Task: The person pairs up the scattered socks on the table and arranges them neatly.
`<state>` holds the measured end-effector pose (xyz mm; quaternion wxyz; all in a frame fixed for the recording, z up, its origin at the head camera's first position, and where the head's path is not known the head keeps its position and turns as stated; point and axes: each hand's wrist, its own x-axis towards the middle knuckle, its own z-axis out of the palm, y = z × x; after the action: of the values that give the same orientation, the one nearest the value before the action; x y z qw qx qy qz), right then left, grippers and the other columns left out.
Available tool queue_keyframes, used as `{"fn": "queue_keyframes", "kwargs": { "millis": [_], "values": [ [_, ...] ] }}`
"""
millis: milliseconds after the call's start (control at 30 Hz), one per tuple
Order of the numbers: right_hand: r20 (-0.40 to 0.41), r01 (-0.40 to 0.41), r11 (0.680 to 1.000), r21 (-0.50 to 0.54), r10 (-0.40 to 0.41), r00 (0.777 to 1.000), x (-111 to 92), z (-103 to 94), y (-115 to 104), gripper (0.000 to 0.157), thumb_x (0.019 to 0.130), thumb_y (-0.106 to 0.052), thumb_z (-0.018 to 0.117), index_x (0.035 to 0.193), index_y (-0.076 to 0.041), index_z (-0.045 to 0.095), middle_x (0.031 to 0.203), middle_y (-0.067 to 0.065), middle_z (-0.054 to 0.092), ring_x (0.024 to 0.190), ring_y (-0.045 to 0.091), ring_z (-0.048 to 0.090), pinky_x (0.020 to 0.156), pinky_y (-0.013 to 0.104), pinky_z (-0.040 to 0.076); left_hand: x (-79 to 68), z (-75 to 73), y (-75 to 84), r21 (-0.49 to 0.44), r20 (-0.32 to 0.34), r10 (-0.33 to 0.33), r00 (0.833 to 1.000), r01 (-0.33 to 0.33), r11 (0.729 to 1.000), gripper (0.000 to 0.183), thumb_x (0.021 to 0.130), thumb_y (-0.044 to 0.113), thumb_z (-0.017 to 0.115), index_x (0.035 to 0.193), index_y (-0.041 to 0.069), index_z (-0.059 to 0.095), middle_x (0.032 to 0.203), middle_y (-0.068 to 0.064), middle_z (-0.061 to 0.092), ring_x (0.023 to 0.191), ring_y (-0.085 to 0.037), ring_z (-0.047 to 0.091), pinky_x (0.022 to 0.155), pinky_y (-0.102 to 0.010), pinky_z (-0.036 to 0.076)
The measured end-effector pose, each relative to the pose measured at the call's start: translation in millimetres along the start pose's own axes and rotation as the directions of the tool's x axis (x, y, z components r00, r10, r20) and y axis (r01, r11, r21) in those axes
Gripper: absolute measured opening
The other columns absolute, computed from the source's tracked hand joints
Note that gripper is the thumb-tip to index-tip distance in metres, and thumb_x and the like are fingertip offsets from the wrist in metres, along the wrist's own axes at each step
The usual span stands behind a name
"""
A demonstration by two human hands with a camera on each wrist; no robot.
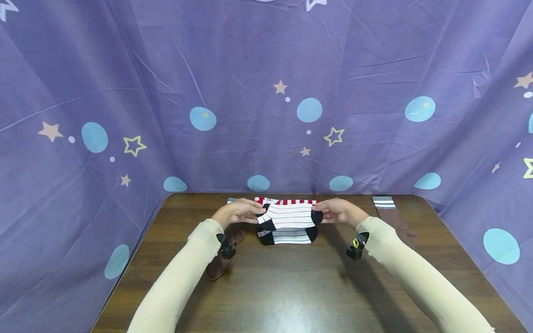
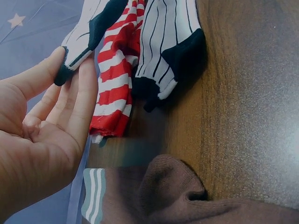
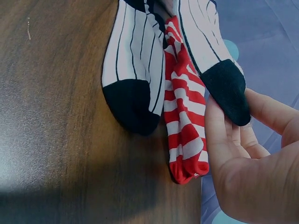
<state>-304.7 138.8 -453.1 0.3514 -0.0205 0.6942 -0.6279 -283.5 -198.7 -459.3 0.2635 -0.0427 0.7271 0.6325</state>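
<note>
Between both hands a white ankle sock (image 1: 289, 216) with thin black stripes and black heel and toe is held up off the table. My left hand (image 1: 241, 212) pinches its black cuff (image 2: 64, 73) between thumb and fingers. At the other end my right hand (image 1: 338, 212) grips the black toe (image 3: 227, 91). A matching striped sock (image 1: 291, 236) lies on the table just nearer to me, partly overlapped in the head view. Behind the raised sock lies a red-and-white striped sock (image 3: 187, 116), mostly hidden in the head view.
A brown sock (image 2: 173, 186) with a grey, white-striped cuff lies at the left, partly behind my left forearm. Another brown sock (image 1: 393, 217) of the same look lies at the back right. The wooden table (image 1: 275, 291) ends at a purple patterned curtain (image 1: 258, 157).
</note>
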Motion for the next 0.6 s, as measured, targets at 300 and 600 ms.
{"fn": "queue_keyframes", "kwargs": {
  "millis": [300, 600],
  "values": [
    [-0.020, -0.031, 0.999, -0.017, 0.031, 0.999, 0.0, 1.4, 5.5, 0.015, 0.105, -0.011, 0.054, 0.091, -0.014, 0.061, 0.074, -0.007, 0.071, 0.072, 0.004, 0.067, 0.072, 0.021, 0.057, 0.5, 1.6, -3.5, 0.001, -0.017, -0.027, 0.999, 0.027, 1.000, 0.045, 0.098, 0.007, 0.067, 0.138, -0.007, 0.053, 0.095, -0.002, 0.067, 0.084, -0.014, 0.066, 0.093, -0.037, 0.062],
    [-0.031, -0.051, 0.999, -0.011, 0.051, 0.998, 1.3, 1.9, 9.2, 0.019, 0.104, -0.010, 0.054, 0.087, -0.014, 0.062, 0.074, -0.007, 0.070, 0.071, 0.004, 0.066, 0.069, 0.021, 0.058, 3.4, 3.8, -6.3, 0.057, -0.017, -0.051, 0.999, 0.052, 0.997, 0.046, 0.095, 0.004, 0.069, 0.137, -0.009, 0.054, 0.098, -0.003, 0.067, 0.085, -0.014, 0.066, 0.091, -0.035, 0.062]
  ]
}}
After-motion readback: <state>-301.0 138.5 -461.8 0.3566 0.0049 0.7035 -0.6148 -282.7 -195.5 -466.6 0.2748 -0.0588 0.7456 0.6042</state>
